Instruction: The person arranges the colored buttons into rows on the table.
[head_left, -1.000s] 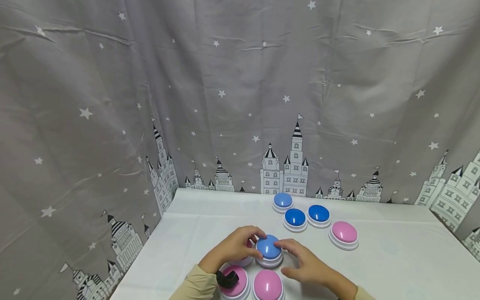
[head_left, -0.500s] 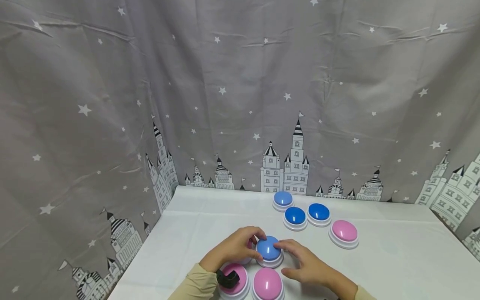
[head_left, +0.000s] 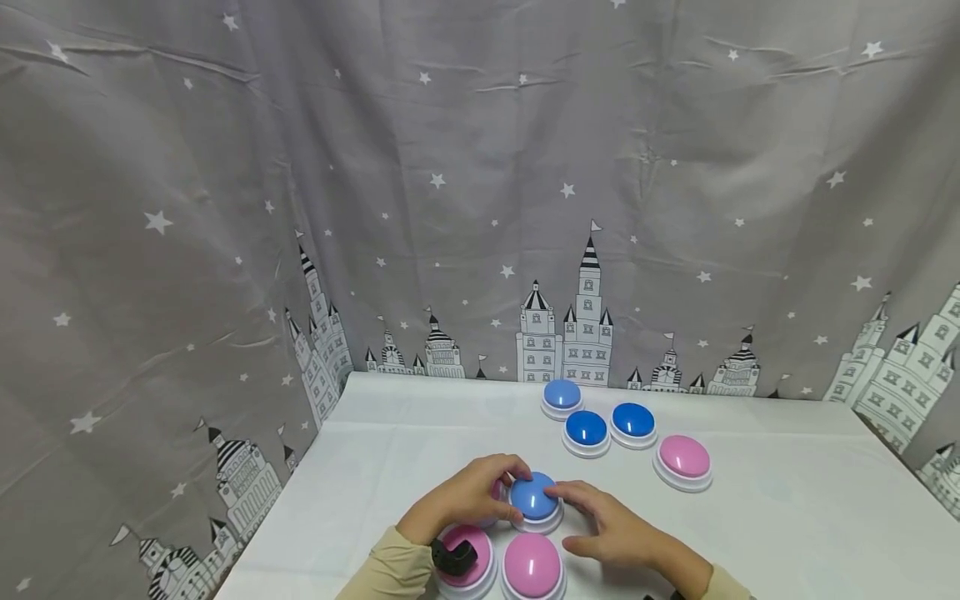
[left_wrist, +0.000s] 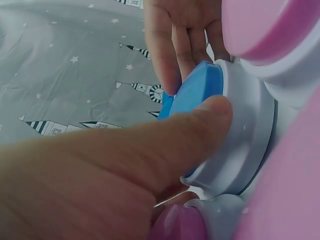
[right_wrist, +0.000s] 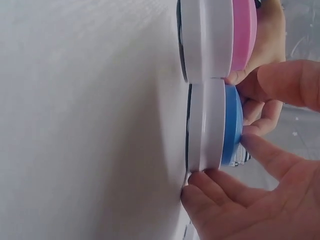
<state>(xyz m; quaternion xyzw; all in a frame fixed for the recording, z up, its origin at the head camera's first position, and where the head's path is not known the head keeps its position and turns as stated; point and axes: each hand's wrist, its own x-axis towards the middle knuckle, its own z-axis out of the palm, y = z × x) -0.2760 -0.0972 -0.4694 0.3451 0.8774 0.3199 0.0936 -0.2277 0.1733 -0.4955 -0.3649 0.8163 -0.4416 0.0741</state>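
Note:
A light blue push button (head_left: 532,500) with a round white base sits on the white tabletop between both hands. My left hand (head_left: 468,492) grips it from the left, its thumb (left_wrist: 215,112) at the near edge of the blue dome and the fingers at the far side. From the right, my right hand (head_left: 611,529) touches it. In the right wrist view, the index finger (right_wrist: 260,150) meets the dome, other fingers lie along the base, and the thumb (right_wrist: 290,80) stands off. A pink button (head_left: 532,565) is directly in front. Another pink button is mostly hidden behind the left hand.
A darker pink button (head_left: 480,543) lies partly under the left wrist's black strap (head_left: 453,557). Farther back stand a light blue button (head_left: 562,393), two dark blue buttons (head_left: 587,427) and a pink button (head_left: 685,456). A grey castle-print curtain (head_left: 480,167) hangs behind the table.
Both hands stay at the light blue button in the same pose. Only the head view has shifted slightly.

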